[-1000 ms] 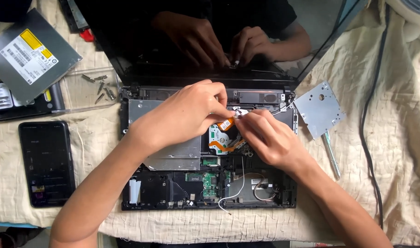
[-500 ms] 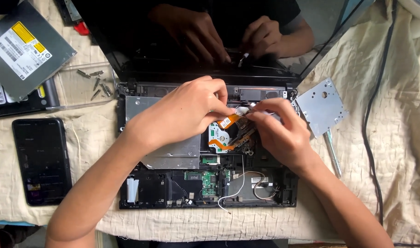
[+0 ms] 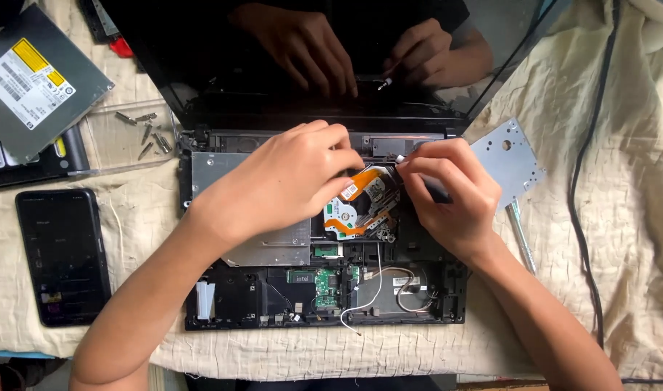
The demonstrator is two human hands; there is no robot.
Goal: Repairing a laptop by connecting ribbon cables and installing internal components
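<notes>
Orange flex ribbon [image 3: 360, 190] on the opened laptop [image 3: 273, 297] is thin and fragile; hold its edges. Your left hand [image 3: 288, 181] presses it with curled fingers; your right hand [image 3: 447, 195] pinches a slim tool [image 3: 402, 156].

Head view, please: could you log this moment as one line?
left hand: resting on opened black laptop base | right hand: pinching thin tool at orange flex cable | loose screws: upper left
</notes>
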